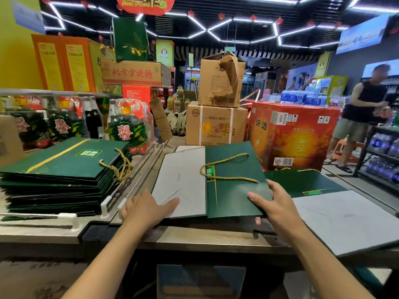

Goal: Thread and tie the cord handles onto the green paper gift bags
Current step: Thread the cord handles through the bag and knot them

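Flat green bag on a shop counter

The right hand (278, 209) pinched the green gift bag (235, 190) by its corner on the wooden counter (194, 236); the left hand (146, 209) pressed flat, spread, under hexagonal ceiling lights (216, 29).

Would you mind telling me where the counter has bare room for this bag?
Bare wood shows along the near counter edge, and a strip between the stack and the held bag. Right is crowded with flat bags.

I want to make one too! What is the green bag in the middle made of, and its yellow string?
The green bag looks like stiff matte paper or thin card: it lies flat with sharp folds and a grey-white underside. Its cord handle looks like twisted golden rope, shiny, probably synthetic, though that is uncertain.
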A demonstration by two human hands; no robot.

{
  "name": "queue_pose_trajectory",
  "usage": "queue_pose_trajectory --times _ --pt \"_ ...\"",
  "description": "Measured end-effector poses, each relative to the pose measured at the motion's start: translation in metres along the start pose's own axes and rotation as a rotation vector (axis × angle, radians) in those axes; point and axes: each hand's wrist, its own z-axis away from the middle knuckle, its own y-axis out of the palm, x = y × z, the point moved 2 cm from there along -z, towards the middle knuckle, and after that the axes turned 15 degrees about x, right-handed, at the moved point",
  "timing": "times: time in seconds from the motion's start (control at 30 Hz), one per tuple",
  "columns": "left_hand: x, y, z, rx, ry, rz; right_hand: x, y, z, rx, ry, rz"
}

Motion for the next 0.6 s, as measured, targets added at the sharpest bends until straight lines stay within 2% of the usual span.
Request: queue_pose_trajectory --times 0.07,0.23,0.43,0.6 --pt "0.004 0.001 -0.003 0.014 0.037 0.101 0.002 -0.003 -0.003 -0.029 -0.013 0.002" --pt "-0.001 -0.003 -0.014 -0.038 0.252 0.539 0.009 -0.005 -0.021 -0.078 -0.017 0.015" --pt "-0.031 -0.028 -0.056 -0.163 0.358 0.530 0.014 -0.011 -0.075 -0.204 -0.057 0.121" --pt "-0.055 -0.041 -0.101 -0.251 0.390 0.483 0.016 -0.020 -0.127 -0.246 -0.013 0.271"
